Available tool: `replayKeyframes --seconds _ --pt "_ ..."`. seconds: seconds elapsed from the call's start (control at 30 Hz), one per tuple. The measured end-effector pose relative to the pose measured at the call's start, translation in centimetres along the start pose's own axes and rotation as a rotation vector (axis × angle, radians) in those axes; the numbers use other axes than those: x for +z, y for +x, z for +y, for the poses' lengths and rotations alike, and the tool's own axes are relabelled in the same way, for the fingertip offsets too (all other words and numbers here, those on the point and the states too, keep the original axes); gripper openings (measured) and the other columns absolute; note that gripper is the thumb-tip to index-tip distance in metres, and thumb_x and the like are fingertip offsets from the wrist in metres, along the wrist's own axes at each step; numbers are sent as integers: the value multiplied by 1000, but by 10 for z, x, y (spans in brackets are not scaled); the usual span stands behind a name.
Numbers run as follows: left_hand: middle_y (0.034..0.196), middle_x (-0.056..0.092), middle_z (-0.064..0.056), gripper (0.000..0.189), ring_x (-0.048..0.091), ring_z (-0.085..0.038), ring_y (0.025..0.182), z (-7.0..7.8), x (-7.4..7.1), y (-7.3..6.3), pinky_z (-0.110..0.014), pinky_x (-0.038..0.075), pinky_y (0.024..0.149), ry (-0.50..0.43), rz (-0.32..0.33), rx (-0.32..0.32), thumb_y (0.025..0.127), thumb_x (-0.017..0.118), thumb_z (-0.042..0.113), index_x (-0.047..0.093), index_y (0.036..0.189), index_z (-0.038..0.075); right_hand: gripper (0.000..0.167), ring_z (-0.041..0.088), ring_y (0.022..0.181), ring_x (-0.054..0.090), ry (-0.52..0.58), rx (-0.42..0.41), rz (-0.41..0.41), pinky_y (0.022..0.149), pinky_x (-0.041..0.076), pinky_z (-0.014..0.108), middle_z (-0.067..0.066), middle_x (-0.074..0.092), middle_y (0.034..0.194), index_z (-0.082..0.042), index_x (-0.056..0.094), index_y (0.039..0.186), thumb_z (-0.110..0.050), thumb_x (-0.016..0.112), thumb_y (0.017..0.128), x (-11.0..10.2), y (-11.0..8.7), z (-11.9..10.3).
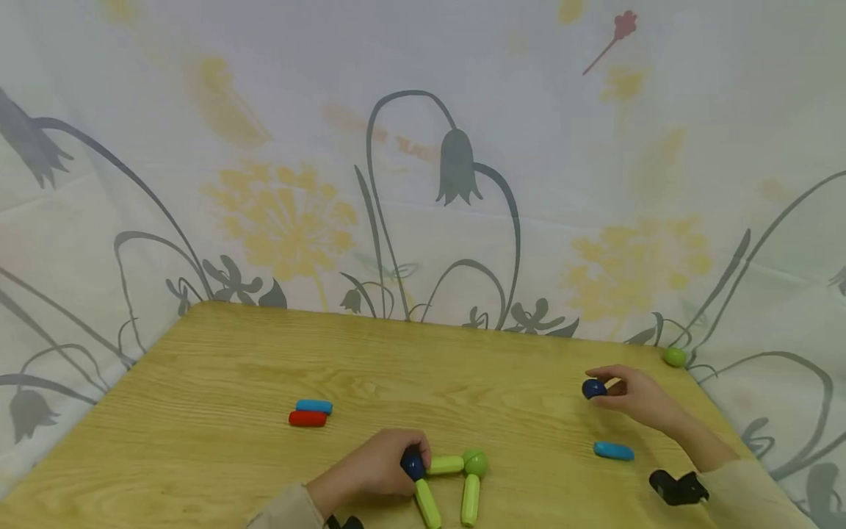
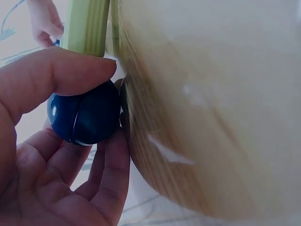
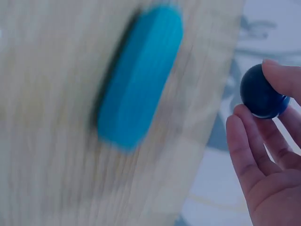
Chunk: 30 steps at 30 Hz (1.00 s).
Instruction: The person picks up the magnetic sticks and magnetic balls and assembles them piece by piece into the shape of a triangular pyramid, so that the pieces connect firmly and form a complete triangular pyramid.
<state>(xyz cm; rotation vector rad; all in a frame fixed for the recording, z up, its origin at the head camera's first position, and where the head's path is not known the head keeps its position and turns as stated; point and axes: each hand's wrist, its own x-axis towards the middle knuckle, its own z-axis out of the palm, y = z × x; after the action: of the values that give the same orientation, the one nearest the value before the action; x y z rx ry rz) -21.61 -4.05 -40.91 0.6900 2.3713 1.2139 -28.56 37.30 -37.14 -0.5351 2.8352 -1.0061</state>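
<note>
My left hand grips a dark blue ball between thumb and fingers at the front of the table. Two yellow-green sticks meet this ball; one stick runs right to a green ball, and another stick points toward the near edge. A third yellow-green stick extends from the green ball. In the left wrist view, the thumb lies across the blue ball. Above the table's right side, my right hand pinches a second dark blue ball by its fingertips.
A light blue stick lies just below the right hand. Farther left, a red stick and another blue stick lie side by side. One green ball sits at the far right corner, near the patterned curtain.
</note>
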Motion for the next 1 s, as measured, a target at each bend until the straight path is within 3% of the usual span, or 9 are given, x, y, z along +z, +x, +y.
replayKeyframes --seconds 0.33,0.5,0.67,0.9,1.0 --pt "87 55 3 35 48 -15 76 0 -3 1 -27 42 65 43 -15 7 63 69 -9 58 85 16 42 12 76 59 198 -161 -119 63 51 30 13 57 98 5 55 115 -18 71 83 49 -28 -63" --pt "88 55 2 34 49 -17 79 3 -4 3 -30 43 68 65 -21 26 65 69 -9 58 86 15 39 14 75 60 270 -267 -153 65 52 30 12 56 104 1 57 113 -18 72 83 72 -40 -84" --pt "88 55 0 33 49 -18 79 9 -10 6 -30 43 68 69 -15 53 66 67 -12 58 86 12 37 13 78 59 330 -367 -239 63 52 30 19 54 114 -1 58 112 -18 72 83 89 -37 -100" --pt "88 55 0 33 49 -18 78 10 -8 5 -30 42 67 50 -29 44 65 67 -13 59 86 11 31 11 82 59 427 -427 -409 61 51 29 21 50 120 -9 59 112 -13 71 84 117 -37 -115" --pt "88 55 1 34 48 -17 78 8 -7 3 -29 42 68 67 -22 43 64 68 -12 59 86 11 29 9 84 59 413 -465 -475 63 52 27 21 49 123 -10 60 112 -13 70 84 128 -35 -119"
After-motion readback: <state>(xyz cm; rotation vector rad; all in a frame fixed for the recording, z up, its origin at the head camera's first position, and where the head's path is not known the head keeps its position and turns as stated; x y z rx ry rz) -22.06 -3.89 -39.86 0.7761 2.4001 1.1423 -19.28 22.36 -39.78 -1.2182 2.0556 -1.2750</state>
